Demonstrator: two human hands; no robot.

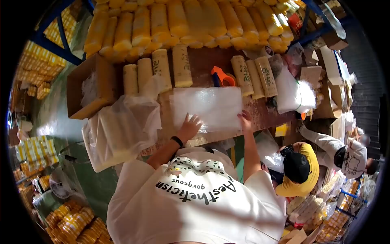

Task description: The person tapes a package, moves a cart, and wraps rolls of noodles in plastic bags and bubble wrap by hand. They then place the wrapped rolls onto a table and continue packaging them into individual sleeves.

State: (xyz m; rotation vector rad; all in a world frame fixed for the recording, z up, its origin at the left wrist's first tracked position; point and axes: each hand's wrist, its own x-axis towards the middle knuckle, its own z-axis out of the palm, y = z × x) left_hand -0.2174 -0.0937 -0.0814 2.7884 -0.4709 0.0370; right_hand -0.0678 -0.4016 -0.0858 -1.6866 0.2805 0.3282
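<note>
A stack of clear plastic bags or sheets point(213, 105) lies flat on the table in front of me. My left hand point(190, 127) rests on its near left edge with the fingers spread. At the right edge of the stack is my right hand point(245, 121), fingers apart, touching the plastic. Behind the stack sits an orange tape dispenser point(223, 77). Printed cylindrical rolls stand on both sides of it, a tall one point(182, 66) on the left and others point(266, 76) on the right. A large clear bag with rolls inside point(122, 132) lies to the left.
Many yellow wrapped packs point(174, 22) are piled along the back. An open cardboard box point(106, 87) stands at the left, a white plastic bundle point(293, 92) at the right. Two other people, one in a yellow top point(308, 166) and one in white point(349, 150), are at the right.
</note>
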